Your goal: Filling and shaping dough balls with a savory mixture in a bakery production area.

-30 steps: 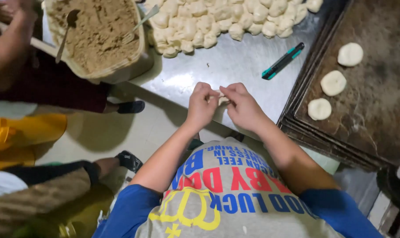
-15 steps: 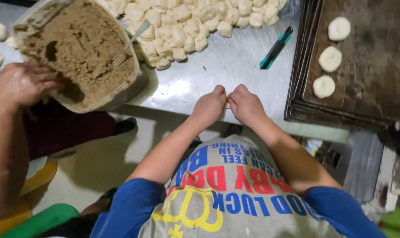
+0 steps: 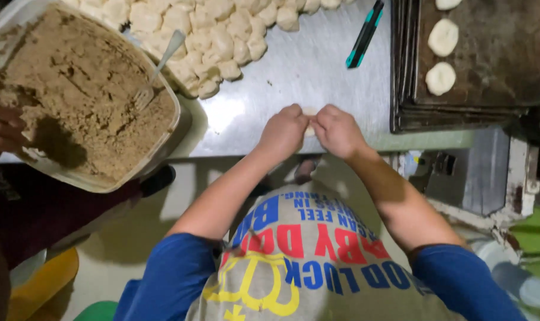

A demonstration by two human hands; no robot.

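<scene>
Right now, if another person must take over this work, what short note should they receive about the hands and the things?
Left hand and right hand: both pinched together on one small dough piece, just above the edge of the steel table.
Pile of cut dough pieces: at the far side of the table, not shaped.
Brown filling tub: at the left, with a fork standing in it; another person's hand is at its rim.
Done: round dough pieces lie on the dark tray at the right.
Left: the held piece and the pile.
A green-black pen-like tool lies between pile and tray.
</scene>
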